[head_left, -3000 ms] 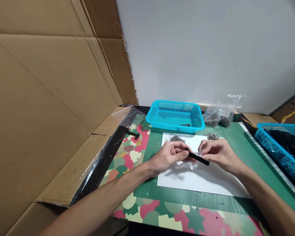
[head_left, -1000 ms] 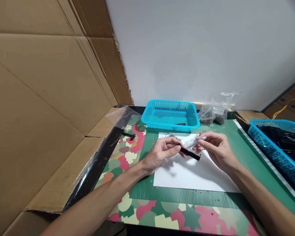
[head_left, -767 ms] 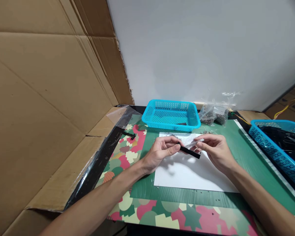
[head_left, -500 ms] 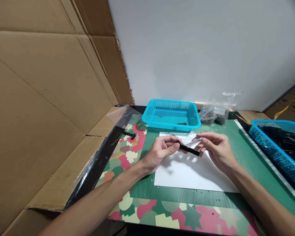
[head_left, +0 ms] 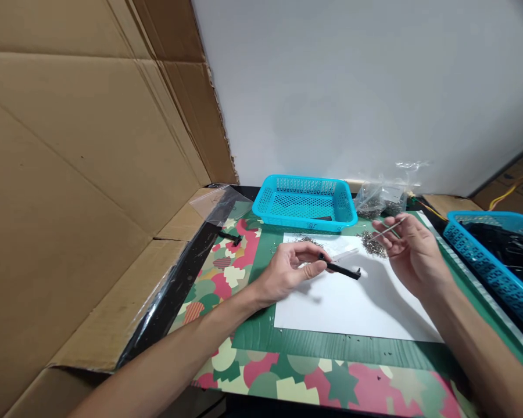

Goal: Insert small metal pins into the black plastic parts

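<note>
My left hand (head_left: 294,270) is closed around one end of a slim black bar-shaped part (head_left: 343,270), which points to the right above a white sheet (head_left: 353,307). A clear strip (head_left: 345,254) shows just behind the part; whether my left hand holds it too, I cannot tell. To the right, my right hand (head_left: 412,249) is raised, pinching a thin light-coloured stick-like tool (head_left: 389,228). Beneath that tool's tip lies a pile of small metal pieces (head_left: 373,244). A second pile of small metal pieces (head_left: 307,240) is on the sheet's far left part, beyond my left hand.
A blue basket (head_left: 305,223) with a dark piece inside stands at the back. Beside it are clear bags (head_left: 377,200) of small parts. Another blue basket (head_left: 494,267) holding black items is at right. A black part (head_left: 229,237) lies left. Cardboard (head_left: 91,174) walls the left.
My right hand has moved away from the black part, right and slightly up, with the thin tool. The right-hand metal pile now shows. My left hand and the black part have barely shifted.
</note>
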Tool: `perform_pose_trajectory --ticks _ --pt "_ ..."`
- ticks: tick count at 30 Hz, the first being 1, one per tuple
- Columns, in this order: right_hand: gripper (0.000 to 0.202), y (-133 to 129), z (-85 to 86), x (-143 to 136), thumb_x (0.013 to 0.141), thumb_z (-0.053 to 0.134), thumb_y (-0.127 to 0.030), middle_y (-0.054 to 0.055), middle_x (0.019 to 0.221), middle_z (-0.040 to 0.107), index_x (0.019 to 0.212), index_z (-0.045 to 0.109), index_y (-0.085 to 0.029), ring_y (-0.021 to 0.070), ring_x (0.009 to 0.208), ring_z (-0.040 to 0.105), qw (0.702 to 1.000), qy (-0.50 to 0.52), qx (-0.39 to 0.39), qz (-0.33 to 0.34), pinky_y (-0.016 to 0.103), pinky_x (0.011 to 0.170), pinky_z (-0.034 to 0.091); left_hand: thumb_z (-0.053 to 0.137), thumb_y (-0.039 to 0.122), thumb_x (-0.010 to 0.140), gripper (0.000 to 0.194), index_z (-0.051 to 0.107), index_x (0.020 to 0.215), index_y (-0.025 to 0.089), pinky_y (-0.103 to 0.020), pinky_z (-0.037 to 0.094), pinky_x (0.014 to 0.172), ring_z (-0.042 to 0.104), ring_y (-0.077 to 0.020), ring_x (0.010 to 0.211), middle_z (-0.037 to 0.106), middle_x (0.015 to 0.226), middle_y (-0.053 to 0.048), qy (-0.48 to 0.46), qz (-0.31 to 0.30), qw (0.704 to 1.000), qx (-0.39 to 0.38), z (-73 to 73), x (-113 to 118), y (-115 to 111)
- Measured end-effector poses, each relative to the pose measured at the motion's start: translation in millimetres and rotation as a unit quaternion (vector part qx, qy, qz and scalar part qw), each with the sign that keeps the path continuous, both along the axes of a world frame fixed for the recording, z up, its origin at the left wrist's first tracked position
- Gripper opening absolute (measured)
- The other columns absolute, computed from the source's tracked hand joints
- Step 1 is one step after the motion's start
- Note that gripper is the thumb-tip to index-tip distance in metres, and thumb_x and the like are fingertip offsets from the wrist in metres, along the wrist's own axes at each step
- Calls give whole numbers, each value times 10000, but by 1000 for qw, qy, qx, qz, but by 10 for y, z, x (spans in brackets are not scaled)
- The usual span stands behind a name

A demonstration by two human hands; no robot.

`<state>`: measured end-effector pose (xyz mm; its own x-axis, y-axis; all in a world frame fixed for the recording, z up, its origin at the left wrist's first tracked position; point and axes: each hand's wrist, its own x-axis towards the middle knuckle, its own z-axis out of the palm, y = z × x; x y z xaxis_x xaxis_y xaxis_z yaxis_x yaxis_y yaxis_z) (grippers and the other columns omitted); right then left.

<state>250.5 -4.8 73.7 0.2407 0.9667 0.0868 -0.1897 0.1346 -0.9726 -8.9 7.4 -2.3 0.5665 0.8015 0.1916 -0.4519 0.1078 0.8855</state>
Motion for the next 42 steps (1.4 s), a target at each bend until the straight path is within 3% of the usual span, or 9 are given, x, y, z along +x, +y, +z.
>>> perform_pose_trajectory --ticks 2,4,7,16,23,28,34,39,42 --pt "280 -16 43 38 805 898 -458 -22 735 628 910 759 -239 108 637 684 1000 -5 -3 5 196 576 604 805 373 892 283 778 1032 129 -240 516 882 692 -151 955 758 1033 -100 47 -10 998 33 -16 14 -15" --pt "259 -52 69 27 863 848 -452 -44 646 551 946 758 -224 48 402 472 998 -39 -13 38 165 353 402 797 382 896 291 779 1046 132 -256 517 898 688 -161 966 761 1042 -99 88 -23 994 58 -33 35 -36" --pt "230 -112 71 -52 929 784 -418 -31 620 545 998 752 -200 28 384 310 987 -119 -24 105 172 342 204 794 351 892 278 782 1065 134 -282 522 937 693 -184 1008 766 1076 -104 119 -51 989 65 -51 64 -65" --pt "258 -189 38 -221 1006 684 -429 45 815 668 1095 662 -188 138 732 580 914 -327 -64 232 221 591 427 790 382 895 281 813 1069 162 -256 483 792 635 -148 852 759 946 -64 144 -21 987 73 -56 75 -51" --pt "228 -213 34 -239 1009 681 -413 28 807 637 1005 681 -185 129 717 572 906 -345 -54 239 238 615 445 758 265 913 184 787 1068 170 -256 503 891 679 -150 976 773 1056 -47 142 -34 986 86 -68 101 -54" --pt "135 -171 9 -212 1004 696 -338 57 974 707 974 724 -210 184 933 644 876 -426 45 224 310 818 496 717 233 936 171 769 1090 179 -265 510 879 693 -156 994 771 1085 -36 189 -40 976 104 -77 111 -71" --pt "114 -181 -37 -236 919 795 -290 36 825 719 900 737 -193 152 717 668 914 -377 51 139 275 659 529 723 283 962 171 778 1112 221 -301 495 973 687 -159 1070 770 1134 -14 232 2 946 225 -96 122 -92" --pt "157 -192 -34 -299 913 800 -306 31 716 708 931 719 -173 158 622 676 939 -299 9 170 272 599 549 778 265 921 157 797 1070 220 -318 473 1002 625 -174 1134 739 1162 -23 242 41 920 307 -164 133 -80" --pt "170 -192 1 -296 964 740 -345 25 720 699 951 726 -176 142 592 646 926 -316 -14 207 265 576 539 757 262 938 164 794 1091 216 -323 477 961 621 -177 1077 742 1085 -30 258 43 911 318 -194 137 -80"
